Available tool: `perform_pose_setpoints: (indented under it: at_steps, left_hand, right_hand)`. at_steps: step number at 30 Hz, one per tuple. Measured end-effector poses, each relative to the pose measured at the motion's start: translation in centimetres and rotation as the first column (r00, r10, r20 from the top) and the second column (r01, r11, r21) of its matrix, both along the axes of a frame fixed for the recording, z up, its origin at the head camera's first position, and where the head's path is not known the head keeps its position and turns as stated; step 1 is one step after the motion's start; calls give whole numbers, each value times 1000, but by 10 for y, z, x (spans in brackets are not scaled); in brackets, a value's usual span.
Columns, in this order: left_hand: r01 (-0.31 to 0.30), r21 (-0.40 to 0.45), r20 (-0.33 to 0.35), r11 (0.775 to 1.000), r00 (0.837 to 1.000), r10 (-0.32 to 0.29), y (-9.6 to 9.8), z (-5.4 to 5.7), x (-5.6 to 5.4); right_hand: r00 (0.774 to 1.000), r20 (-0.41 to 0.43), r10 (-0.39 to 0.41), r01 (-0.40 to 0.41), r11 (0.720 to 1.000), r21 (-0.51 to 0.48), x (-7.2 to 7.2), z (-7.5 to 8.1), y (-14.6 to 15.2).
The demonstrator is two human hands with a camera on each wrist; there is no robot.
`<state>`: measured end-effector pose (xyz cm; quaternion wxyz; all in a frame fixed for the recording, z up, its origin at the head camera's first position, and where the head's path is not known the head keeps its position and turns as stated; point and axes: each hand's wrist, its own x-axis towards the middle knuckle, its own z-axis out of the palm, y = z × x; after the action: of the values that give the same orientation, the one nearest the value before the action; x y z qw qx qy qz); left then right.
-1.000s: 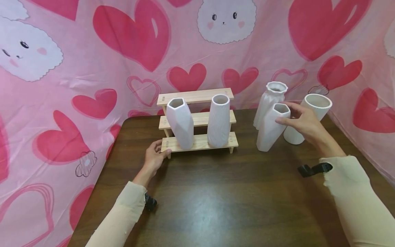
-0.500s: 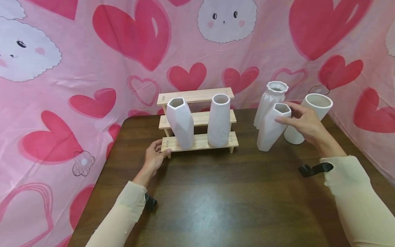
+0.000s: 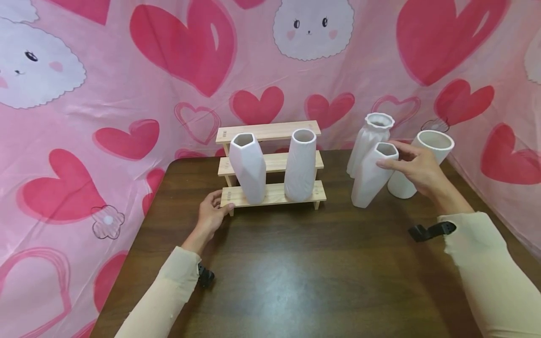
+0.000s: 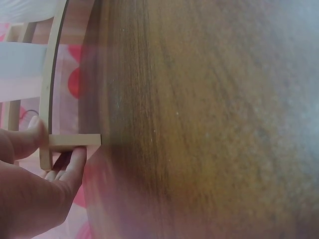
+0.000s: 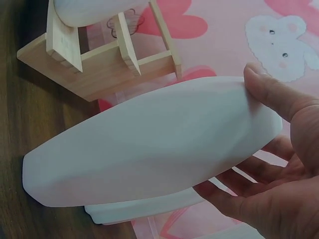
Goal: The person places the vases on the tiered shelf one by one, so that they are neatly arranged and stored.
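My left hand (image 3: 212, 215) grips the left end of the lowest step of a three-tier wooden stand (image 3: 270, 162). In the left wrist view the thumb lies on top of the board and fingers reach beneath, by the leg (image 4: 75, 141). At the right, my right hand (image 3: 416, 168) holds a white faceted vase (image 3: 372, 178) near its rim, thumb on one side and fingers on the other, as the right wrist view shows. On the lowest step stand another faceted white vase (image 3: 249, 171) and a rounder, textured white vase (image 3: 300, 169).
Behind the held vase stands a white vase with a scalloped rim (image 3: 367, 141). A wide-mouthed white vase (image 3: 403, 183) is partly hidden by my right hand. All rest on a dark wooden table (image 3: 274, 263), backed by a pink heart-patterned cloth (image 3: 194, 61).
Both hands keep their hold and place, and the vases and stand have not moved. Only the head view shifts slightly.
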<state>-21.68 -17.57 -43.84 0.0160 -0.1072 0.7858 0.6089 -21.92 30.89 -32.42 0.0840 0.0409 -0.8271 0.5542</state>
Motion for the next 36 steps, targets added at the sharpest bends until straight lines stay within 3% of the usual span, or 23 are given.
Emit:
perform_pose_setpoints:
  at_steps: [5, 9, 16, 29, 36]
  left_hand:
    - [7, -6, 1, 1000, 1000, -7, 0, 1, 1]
    - [5, -13, 0, 1000, 1000, -5, 0, 2, 1]
    - [1, -7, -6, 1000, 1000, -1, 0, 2, 1]
    - [-1, -7, 3, 1000, 1000, 1, 0, 1, 1]
    - [1, -22, 8, 1000, 1000, -1, 0, 2, 1]
  right_hand:
    - [1000, 6, 1, -1, 1000, -11, 0, 5, 0]
    - [1000, 12, 11, -11, 1000, 10, 0, 17, 1]
    - [999, 46, 1, -4, 997, 75, -2, 56, 0]
    - [996, 73, 47, -49, 998, 28, -23, 128, -21]
    - [994, 50, 100, -99, 995, -16, -34, 152, -38]
